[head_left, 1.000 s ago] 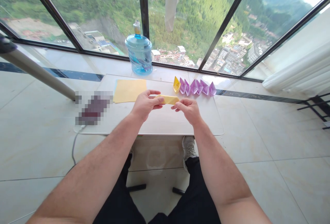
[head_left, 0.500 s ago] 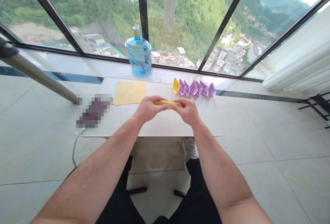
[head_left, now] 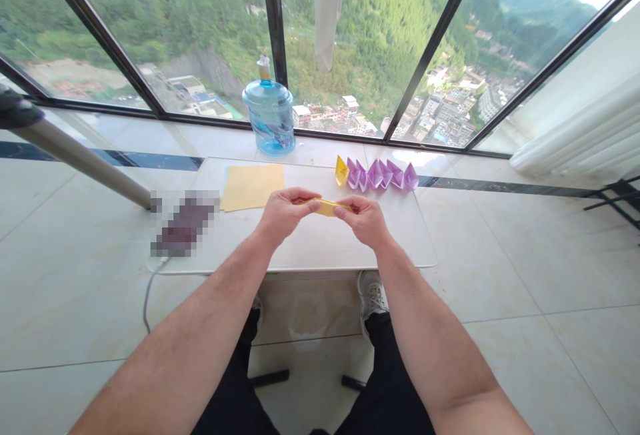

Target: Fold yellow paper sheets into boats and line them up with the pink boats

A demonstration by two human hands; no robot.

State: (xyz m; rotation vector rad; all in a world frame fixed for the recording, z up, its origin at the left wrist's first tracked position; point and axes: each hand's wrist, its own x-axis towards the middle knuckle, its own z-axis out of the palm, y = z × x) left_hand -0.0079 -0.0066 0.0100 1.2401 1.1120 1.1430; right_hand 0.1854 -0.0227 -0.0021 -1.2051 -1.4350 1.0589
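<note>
A narrow piece of folded yellow paper (head_left: 327, 207) is stretched between my hands above the middle of the white table. My left hand (head_left: 290, 213) pinches its left end, thumb in front and fingers behind. At the right end, my right hand (head_left: 364, 217) grips it the same way. The fingers cover both ends of the paper. Beyond my right hand stand a yellow paper boat (head_left: 341, 171) and a row of several purple paper boats (head_left: 384, 175). Left of my left hand lies a stack of yellow paper sheets (head_left: 253, 187).
The low white table (head_left: 240, 248) is in front of my legs. A blue water jug (head_left: 270, 115) stands behind it by the window. At the table's left are a blurred-out object (head_left: 186, 225) with a cable and a grey pole (head_left: 85, 161).
The thumbs have moved a little apart, so more of the folded paper's middle shows. The whole view has shifted slightly; the boats and sheets stay in place on the table.
</note>
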